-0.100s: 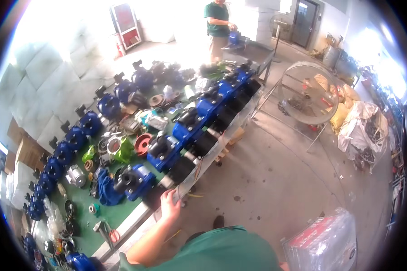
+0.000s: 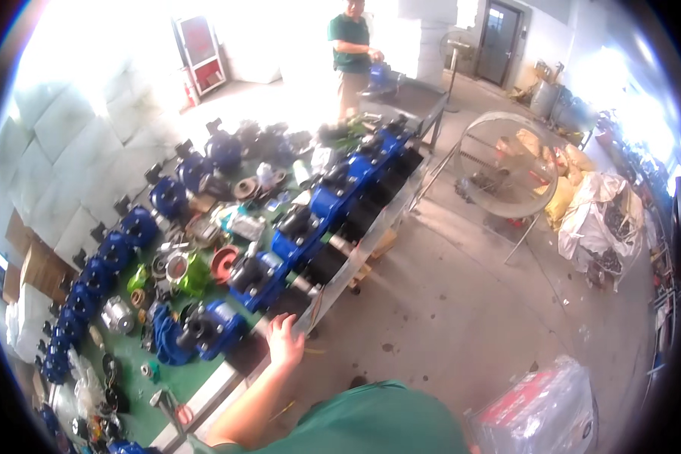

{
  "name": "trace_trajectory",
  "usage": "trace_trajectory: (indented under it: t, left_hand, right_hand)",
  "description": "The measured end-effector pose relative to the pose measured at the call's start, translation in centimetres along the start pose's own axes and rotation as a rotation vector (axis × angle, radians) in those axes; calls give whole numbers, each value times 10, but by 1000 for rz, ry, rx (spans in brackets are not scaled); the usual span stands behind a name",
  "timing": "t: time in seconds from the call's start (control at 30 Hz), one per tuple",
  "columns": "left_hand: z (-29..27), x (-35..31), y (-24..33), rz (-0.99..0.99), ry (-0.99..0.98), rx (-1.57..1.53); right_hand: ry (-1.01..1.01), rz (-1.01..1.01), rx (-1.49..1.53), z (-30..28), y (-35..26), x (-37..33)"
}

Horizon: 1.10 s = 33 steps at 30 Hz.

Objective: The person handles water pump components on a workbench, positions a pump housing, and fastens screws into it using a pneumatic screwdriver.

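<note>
One blue pump (image 2: 225,327) lies at the green table's edge, just beside my left hand (image 2: 285,348), its fingers loosely spread, so I'd keep them light while minding the wrapped box (image 2: 541,408), my right hand's grip hidden from me.

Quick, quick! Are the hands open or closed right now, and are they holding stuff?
Left hand: open, fingers loosely bent at the table edge, no held thing visible.
Right hand: out of view, so it cannot be told.
</note>
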<state>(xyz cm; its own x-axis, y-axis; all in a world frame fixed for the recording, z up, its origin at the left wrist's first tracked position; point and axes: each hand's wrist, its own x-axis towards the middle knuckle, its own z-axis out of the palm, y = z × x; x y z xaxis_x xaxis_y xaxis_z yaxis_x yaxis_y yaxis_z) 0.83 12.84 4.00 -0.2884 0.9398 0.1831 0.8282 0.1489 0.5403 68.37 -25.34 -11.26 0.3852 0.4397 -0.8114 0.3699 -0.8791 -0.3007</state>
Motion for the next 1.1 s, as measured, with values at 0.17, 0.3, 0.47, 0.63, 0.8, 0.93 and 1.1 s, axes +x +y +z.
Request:
trace_trajectory:
  t: [0.17, 0.3, 0.47, 0.63, 0.8, 0.93, 1.1]
  left_hand:
    - [69, 69, 85, 69, -37, -106]
    - [111, 130, 143, 132, -89, -101]
    - [181, 217, 213, 141, -122, -47]
    - [228, 309, 272, 101, -217, -28]
    - [269, 367, 301, 18, -198, 35]
    - [303, 384, 286, -114, -247, 127]
    - [333, 391, 275, -217, -247, 201]
  right_hand:
    - [117, 8, 41, -82, -205, 20]
    - [103, 11, 18, -126, -281, 86]
    - [35, 86, -108, -185, -328, 187]
    - [-13, -251, -546, -287, -346, 372]
    - [201, -569, -410, -352, -699, 373]
    - [131, -798, -430, -360, -904, 381]
    - [14, -931, -481, -343, -1068, 392]
